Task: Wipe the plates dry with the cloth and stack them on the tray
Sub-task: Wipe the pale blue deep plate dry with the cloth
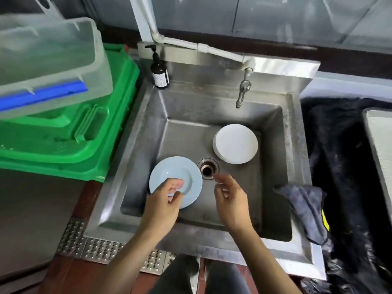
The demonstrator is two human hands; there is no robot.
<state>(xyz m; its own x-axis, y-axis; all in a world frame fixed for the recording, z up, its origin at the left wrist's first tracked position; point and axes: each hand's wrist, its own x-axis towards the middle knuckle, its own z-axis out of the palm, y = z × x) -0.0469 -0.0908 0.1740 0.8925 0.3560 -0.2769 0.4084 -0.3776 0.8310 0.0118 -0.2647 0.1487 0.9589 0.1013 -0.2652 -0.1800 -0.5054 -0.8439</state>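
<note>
The left hand (164, 200) pinches the near rim of a pale blue plate (176, 179), thumb and fingers curled over its edge; the plate sits low in the steel sink (135, 132), and a pinkish patch shows in its well right at the fingertips, too blurred to name. Far to the left of that grip, a green bin (70, 141) stands beside the sink with a clear plastic tub (48, 58) resting on top. Up and beyond the grip, a dark pump bottle (159, 71) stands on the sink's back corner. Just to the right of the held plate lies the drain (207, 168). The right hand (230, 198) hovers near the drain, fingers loosely curled and holding nothing. Beyond it rests a stack of white plates (235, 144), below the tap (242, 90). Further right, a dark cloth (305, 206) drapes over the sink's edge, and a pale tray (379, 145) sits at the far right.
</note>
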